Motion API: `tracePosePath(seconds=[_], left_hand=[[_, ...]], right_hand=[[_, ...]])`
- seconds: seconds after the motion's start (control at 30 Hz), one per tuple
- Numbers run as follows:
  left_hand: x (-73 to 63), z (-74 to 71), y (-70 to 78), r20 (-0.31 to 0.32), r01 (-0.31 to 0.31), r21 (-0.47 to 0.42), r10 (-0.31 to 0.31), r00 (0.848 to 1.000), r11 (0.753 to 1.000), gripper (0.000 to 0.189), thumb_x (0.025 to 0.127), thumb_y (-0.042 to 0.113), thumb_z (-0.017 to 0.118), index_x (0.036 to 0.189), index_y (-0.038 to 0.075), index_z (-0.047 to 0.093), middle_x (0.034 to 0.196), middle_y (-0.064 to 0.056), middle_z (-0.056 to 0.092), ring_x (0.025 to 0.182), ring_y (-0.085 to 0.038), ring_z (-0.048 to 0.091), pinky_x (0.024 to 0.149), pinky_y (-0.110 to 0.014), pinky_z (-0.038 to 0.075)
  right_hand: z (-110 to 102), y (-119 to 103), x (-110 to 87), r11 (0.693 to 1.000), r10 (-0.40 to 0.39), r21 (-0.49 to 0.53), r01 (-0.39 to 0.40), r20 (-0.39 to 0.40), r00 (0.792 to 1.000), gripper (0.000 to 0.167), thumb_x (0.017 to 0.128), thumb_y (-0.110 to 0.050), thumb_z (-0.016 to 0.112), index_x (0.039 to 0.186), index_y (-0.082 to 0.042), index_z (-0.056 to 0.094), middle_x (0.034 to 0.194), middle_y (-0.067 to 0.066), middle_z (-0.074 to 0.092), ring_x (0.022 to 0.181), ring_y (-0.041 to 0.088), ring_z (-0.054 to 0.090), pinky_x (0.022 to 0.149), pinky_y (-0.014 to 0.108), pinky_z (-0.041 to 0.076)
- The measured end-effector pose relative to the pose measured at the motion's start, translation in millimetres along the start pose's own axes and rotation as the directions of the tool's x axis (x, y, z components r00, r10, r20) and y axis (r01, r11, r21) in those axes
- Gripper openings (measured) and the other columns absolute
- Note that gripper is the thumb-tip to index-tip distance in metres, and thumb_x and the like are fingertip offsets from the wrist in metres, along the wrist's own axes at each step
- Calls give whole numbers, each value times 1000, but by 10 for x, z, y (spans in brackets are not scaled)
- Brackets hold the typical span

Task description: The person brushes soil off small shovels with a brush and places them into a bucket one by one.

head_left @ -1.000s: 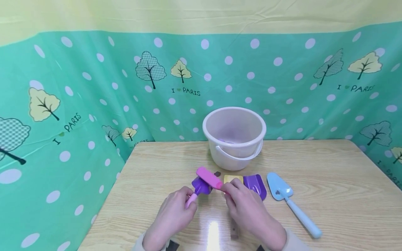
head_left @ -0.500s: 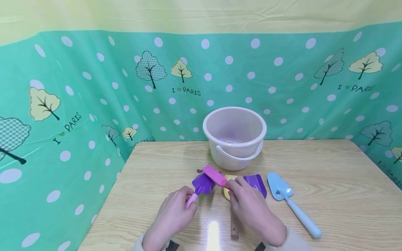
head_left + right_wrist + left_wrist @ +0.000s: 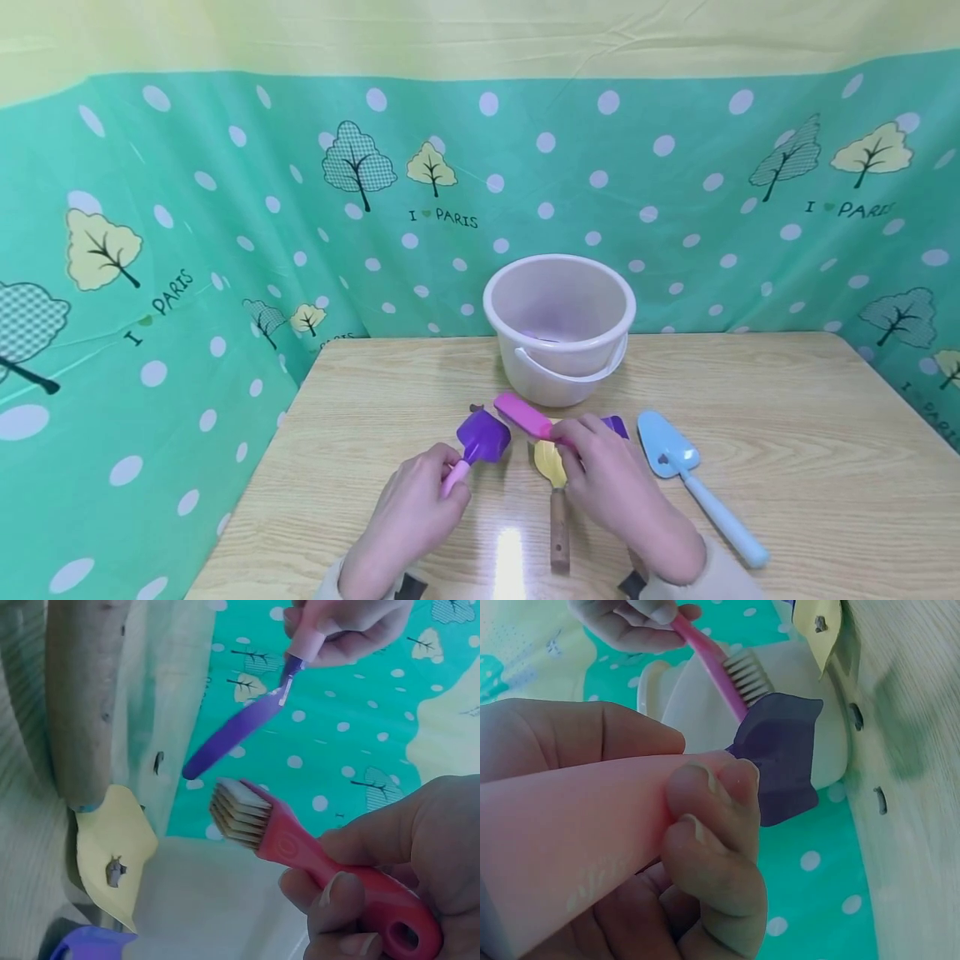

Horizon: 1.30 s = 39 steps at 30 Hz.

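Note:
My left hand (image 3: 412,508) grips the pink handle (image 3: 607,817) of a small hand trowel whose purple blade (image 3: 483,435) is raised above the table. My right hand (image 3: 615,475) holds a pink brush (image 3: 522,415) by its handle. Its pale bristles (image 3: 238,815) stand apart from the blade in the right wrist view. Small dark bits (image 3: 880,800) lie on the table near the blade. Close to my right hand is a yellow trowel (image 3: 550,461) with a brown handle, and a dark bit (image 3: 115,871) rests on it. Another purple trowel (image 3: 617,425) is mostly hidden behind that hand.
A white bucket (image 3: 551,387) with a lowered bail handle stands behind the trowels, with something purple inside. To the right lies a light blue trowel (image 3: 667,442). A green dotted curtain (image 3: 420,283) surrounds the wooden table (image 3: 375,400) at the back and sides.
The brush has moved right, off the purple blade it overlapped. My right hand shifted right too, uncovering the yellow trowel and covering more of the second purple one. My left hand barely moved.

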<state>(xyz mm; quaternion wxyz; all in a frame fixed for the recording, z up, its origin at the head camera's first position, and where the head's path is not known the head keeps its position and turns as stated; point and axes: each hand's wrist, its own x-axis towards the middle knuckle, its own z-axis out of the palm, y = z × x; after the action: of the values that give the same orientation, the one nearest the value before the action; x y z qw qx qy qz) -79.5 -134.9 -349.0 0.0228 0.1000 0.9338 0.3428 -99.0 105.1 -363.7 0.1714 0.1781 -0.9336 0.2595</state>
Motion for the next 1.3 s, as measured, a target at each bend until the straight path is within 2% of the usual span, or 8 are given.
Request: tracePosePath(seconds=[0.23,0.47,0.63,0.77,0.9,1.07,1.3], left_hand=[[3,7,3,-12,3,6,-3,1000,1000,29,79,10,60,107,2,61,80,1,60,54,-7,50,48,-24,42],[8,11,6,-33,-3,15,4,999,1000,28,78,10,60,105,2,61,81,1,59,54,-7,49,47,-24,41],[11,15,7,-47,-6,20,7,999,1000,28,78,9,60,105,3,61,81,0,59,56,-8,49,48,-24,41],[8,17,0,-57,-10,18,11,998,1000,27,77,8,61,104,3,60,82,0,59,58,-8,49,49,-23,42],[9,20,-6,-61,-2,5,3,998,1000,29,77,8,61,106,2,60,85,-2,60,59,-8,50,49,-23,42],[9,21,-10,-62,11,-25,-12,998,1000,32,78,8,61,109,2,58,88,-3,62,58,-8,51,48,-24,43],[17,-3,-5,-93,33,-48,-37,995,998,35,77,8,63,112,3,58,91,-4,62,61,-9,52,49,-23,44]], right_hand=[[-82,-16,-6,1000,10,-8,-10,-6,1000,20,81,-5,69,94,-21,71,90,-10,62,76,6,56,61,25,45],[-185,-25,-10,999,45,-21,-45,8,999,21,80,-4,68,92,-20,71,86,-9,61,68,6,50,53,23,38],[-261,-10,-9,999,41,-32,-41,6,999,20,79,-3,68,91,-20,70,84,-8,61,65,5,47,52,22,38],[-318,19,-13,998,46,-37,-46,15,999,21,79,-3,67,92,-19,71,83,-8,61,62,4,45,49,21,36],[-384,53,-11,997,58,-55,-56,21,998,21,79,-5,67,95,-18,71,83,-7,61,63,6,46,51,23,38],[-458,100,1,994,93,-65,-91,40,995,21,79,-5,67,97,-16,71,86,-3,63,67,10,49,54,27,39],[-549,161,4,988,141,-78,-136,75,987,21,80,-7,68,100,-14,71,89,0,66,65,9,52,51,27,40]])
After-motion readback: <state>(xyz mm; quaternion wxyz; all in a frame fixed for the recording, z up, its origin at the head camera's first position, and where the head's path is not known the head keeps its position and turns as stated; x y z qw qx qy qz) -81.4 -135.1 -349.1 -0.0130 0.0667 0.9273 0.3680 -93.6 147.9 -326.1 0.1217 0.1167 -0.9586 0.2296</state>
